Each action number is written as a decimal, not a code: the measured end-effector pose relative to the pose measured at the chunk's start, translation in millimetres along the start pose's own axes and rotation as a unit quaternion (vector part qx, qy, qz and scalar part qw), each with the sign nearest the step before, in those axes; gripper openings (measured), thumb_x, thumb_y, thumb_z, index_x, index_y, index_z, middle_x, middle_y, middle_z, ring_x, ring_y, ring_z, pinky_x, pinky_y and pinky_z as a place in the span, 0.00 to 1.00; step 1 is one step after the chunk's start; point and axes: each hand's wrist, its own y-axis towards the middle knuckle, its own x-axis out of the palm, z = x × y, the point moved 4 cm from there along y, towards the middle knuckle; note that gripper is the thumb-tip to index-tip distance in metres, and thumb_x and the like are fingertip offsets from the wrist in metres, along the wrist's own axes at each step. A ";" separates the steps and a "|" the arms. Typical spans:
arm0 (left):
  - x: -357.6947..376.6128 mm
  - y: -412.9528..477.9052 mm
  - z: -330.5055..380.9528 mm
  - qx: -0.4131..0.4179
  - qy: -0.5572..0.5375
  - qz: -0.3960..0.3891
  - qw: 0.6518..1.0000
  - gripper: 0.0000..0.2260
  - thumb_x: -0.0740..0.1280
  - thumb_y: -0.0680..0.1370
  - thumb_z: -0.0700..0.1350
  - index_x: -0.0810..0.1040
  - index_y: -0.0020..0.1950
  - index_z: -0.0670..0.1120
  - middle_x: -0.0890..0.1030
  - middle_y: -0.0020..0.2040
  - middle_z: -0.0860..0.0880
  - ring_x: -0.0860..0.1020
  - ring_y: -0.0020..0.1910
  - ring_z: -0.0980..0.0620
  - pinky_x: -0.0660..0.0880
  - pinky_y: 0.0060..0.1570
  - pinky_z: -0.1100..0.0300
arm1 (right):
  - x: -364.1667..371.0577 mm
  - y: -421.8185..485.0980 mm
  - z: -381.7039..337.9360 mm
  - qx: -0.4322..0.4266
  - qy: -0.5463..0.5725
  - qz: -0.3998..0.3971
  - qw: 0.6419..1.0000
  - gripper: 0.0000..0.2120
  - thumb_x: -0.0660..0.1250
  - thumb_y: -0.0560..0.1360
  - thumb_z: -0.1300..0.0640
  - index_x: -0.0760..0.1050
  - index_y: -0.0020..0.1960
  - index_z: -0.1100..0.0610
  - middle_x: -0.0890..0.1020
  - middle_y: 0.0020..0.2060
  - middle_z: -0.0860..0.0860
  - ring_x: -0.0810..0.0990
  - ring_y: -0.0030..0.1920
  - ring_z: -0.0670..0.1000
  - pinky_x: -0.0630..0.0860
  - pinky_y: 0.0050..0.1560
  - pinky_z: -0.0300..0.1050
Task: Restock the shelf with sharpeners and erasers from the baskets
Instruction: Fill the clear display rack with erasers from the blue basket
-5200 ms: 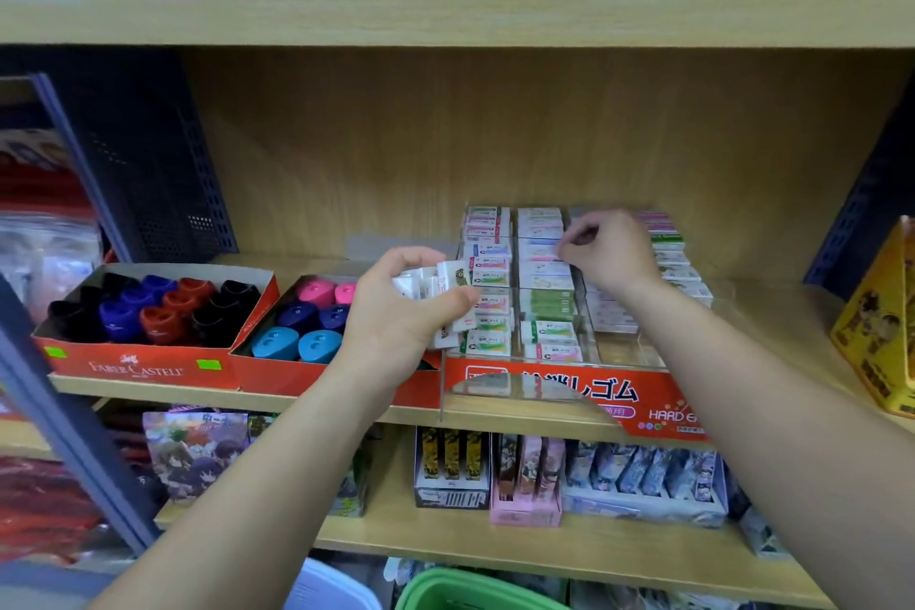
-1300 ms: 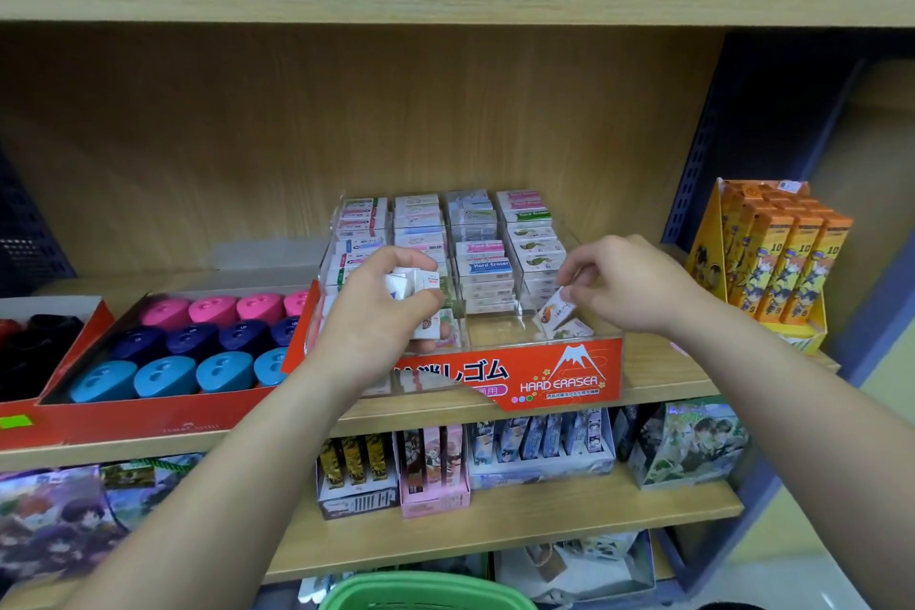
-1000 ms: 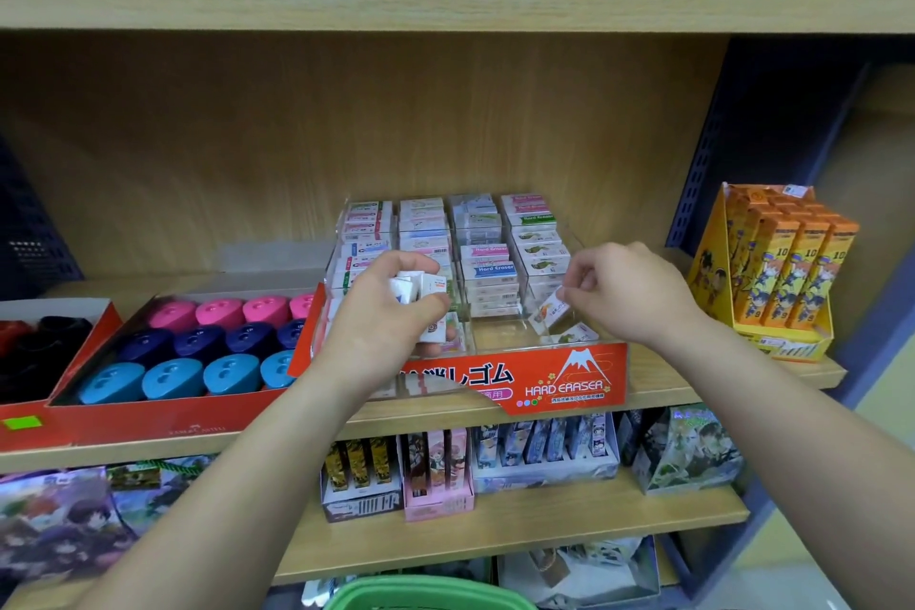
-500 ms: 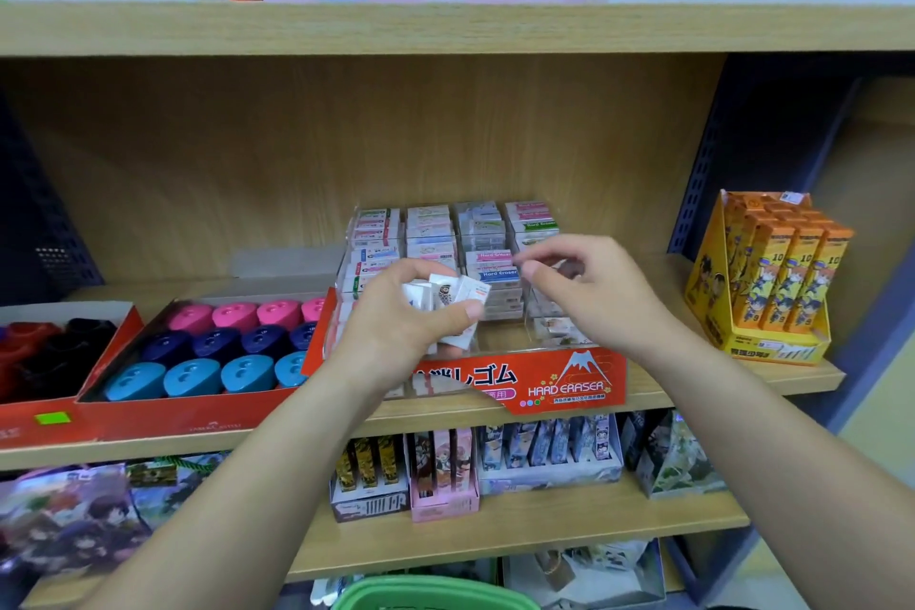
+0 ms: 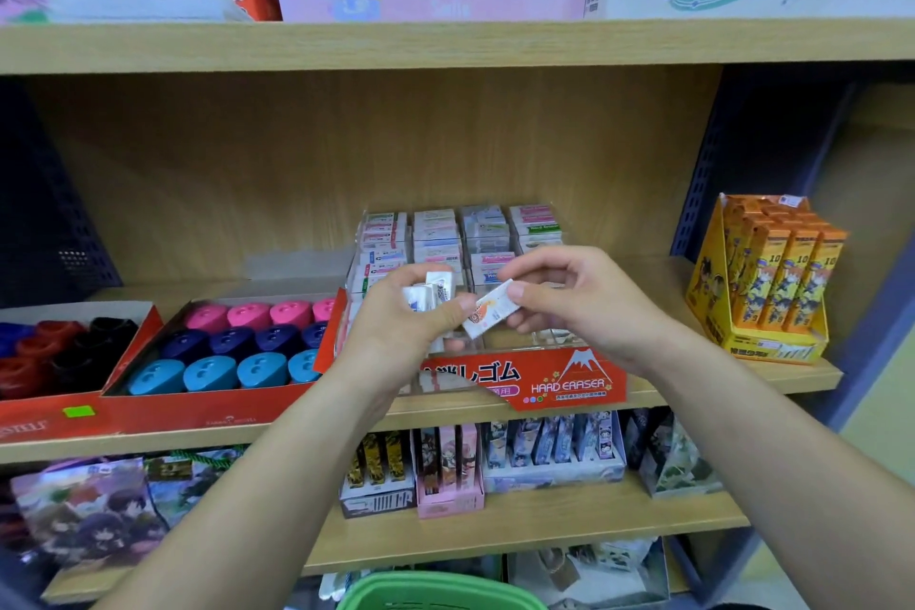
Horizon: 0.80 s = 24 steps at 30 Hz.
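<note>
A clear eraser display box (image 5: 569,381) with a red "HARD ERASER" front stands on the middle shelf, its rows filled with small wrapped erasers (image 5: 435,233). In front of it my left hand (image 5: 396,337) grips a bunch of several white erasers (image 5: 431,292). My right hand (image 5: 579,302) pinches one white eraser with an orange print (image 5: 490,307) between thumb and fingers, just right of the bunch. To the left, a red tray (image 5: 218,406) holds pink, dark blue and light blue sharpeners (image 5: 237,344).
A second red tray (image 5: 44,416) with red, black and blue sharpeners sits at the far left. An orange display box (image 5: 772,287) stands at the right. A green basket rim (image 5: 435,589) shows at the bottom. Card packs (image 5: 445,466) fill the lower shelf.
My right hand has left the box's front right compartment, come to the bunch in my left hand and now pinches one eraser from it. The camera has tilted upward.
</note>
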 end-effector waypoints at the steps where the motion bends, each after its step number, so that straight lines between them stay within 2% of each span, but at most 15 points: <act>1: -0.7 1.3 -0.6 -0.002 0.001 0.005 1.000 0.17 0.75 0.76 0.40 0.78 0.63 0.46 0.83 0.57 0.45 0.87 0.45 0.51 0.81 0.36 0.62 | -4.0 -0.4 0.3 0.008 0.000 0.009 1.000 0.06 0.70 0.77 0.68 0.81 0.52 0.62 0.86 0.42 0.58 0.86 0.40 0.57 0.85 0.45 0.47; 4: -3.4 4.9 -1.8 -0.008 0.015 0.007 1.000 0.18 0.72 0.79 0.42 0.72 0.66 0.46 0.86 0.54 0.45 0.87 0.44 0.52 0.79 0.36 0.63 | -28.6 -0.5 -0.3 0.025 -0.054 0.073 0.996 0.05 0.72 0.76 0.66 0.82 0.51 0.61 0.85 0.43 0.58 0.86 0.40 0.56 0.84 0.41 0.47; 6: -7.9 7.8 -3.6 -0.008 0.049 0.015 0.999 0.20 0.73 0.78 0.45 0.69 0.67 0.47 0.86 0.52 0.45 0.86 0.43 0.54 0.80 0.38 0.61 | -51.9 0.7 0.2 0.018 -0.160 0.123 0.979 0.03 0.74 0.75 0.62 0.83 0.48 0.57 0.86 0.41 0.53 0.84 0.38 0.46 0.79 0.37 0.40; 7: -9.2 8.9 -4.1 -0.006 0.067 0.017 0.998 0.20 0.74 0.78 0.46 0.69 0.66 0.48 0.86 0.49 0.45 0.86 0.41 0.54 0.81 0.39 0.60 | -62.3 1.7 1.2 0.014 -0.213 0.141 0.967 0.03 0.75 0.74 0.60 0.84 0.46 0.55 0.85 0.40 0.49 0.83 0.38 0.43 0.77 0.39 0.38; 10: -8.5 10.9 -3.9 0.003 0.099 0.010 0.995 0.18 0.74 0.78 0.46 0.69 0.63 0.49 0.85 0.50 0.44 0.86 0.39 0.53 0.83 0.42 0.56 | -78.5 5.4 7.6 0.016 -0.332 0.141 0.933 0.04 0.77 0.73 0.56 0.83 0.42 0.49 0.84 0.37 0.43 0.82 0.41 0.40 0.73 0.43 0.36; 12: -5.7 12.5 -1.0 0.019 0.118 0.010 0.993 0.16 0.72 0.79 0.46 0.69 0.62 0.49 0.84 0.52 0.44 0.85 0.36 0.55 0.83 0.38 0.56 | -77.4 9.0 14.1 0.018 -0.382 0.122 0.916 0.05 0.76 0.74 0.56 0.83 0.42 0.47 0.84 0.38 0.41 0.81 0.42 0.38 0.73 0.42 0.33; 14: -2.8 14.6 1.6 0.036 0.141 0.015 0.989 0.15 0.71 0.80 0.47 0.69 0.62 0.50 0.84 0.52 0.44 0.83 0.33 0.57 0.78 0.32 0.59 | -73.2 13.5 20.8 0.016 -0.414 0.119 0.902 0.04 0.76 0.74 0.54 0.83 0.44 0.47 0.84 0.38 0.40 0.82 0.42 0.38 0.75 0.43 0.34; 17: 0.2 16.0 1.3 0.049 0.169 0.020 0.984 0.15 0.70 0.81 0.47 0.68 0.62 0.49 0.84 0.51 0.45 0.82 0.32 0.61 0.73 0.26 0.66 | -69.9 18.3 29.9 0.026 -0.445 0.131 0.885 0.04 0.76 0.74 0.51 0.81 0.43 0.45 0.83 0.36 0.41 0.82 0.40 0.40 0.80 0.44 0.43; 19: -0.6 15.9 -1.2 0.052 0.175 0.026 0.983 0.16 0.70 0.80 0.48 0.67 0.62 0.49 0.83 0.51 0.44 0.83 0.33 0.60 0.75 0.27 0.66 | -68.0 18.6 32.9 0.027 -0.475 0.138 0.869 0.04 0.75 0.74 0.49 0.81 0.42 0.46 0.82 0.36 0.41 0.81 0.40 0.43 0.81 0.43 0.46; 21: -2.8 16.4 -3.6 0.049 0.162 0.029 0.985 0.17 0.71 0.80 0.48 0.66 0.62 0.49 0.84 0.51 0.42 0.84 0.34 0.56 0.79 0.32 0.62 | -64.4 18.7 33.7 0.006 -0.513 0.146 0.846 0.04 0.75 0.74 0.50 0.80 0.42 0.46 0.81 0.38 0.41 0.81 0.42 0.46 0.79 0.41 0.46; 24: -5.3 16.5 -5.0 0.039 0.158 0.020 0.987 0.16 0.71 0.80 0.47 0.67 0.61 0.48 0.83 0.50 0.41 0.82 0.29 0.58 0.78 0.31 0.64 | -57.2 19.6 32.8 -0.034 -0.557 0.165 0.814 0.05 0.76 0.73 0.52 0.80 0.43 0.48 0.75 0.41 0.42 0.78 0.42 0.48 0.76 0.38 0.45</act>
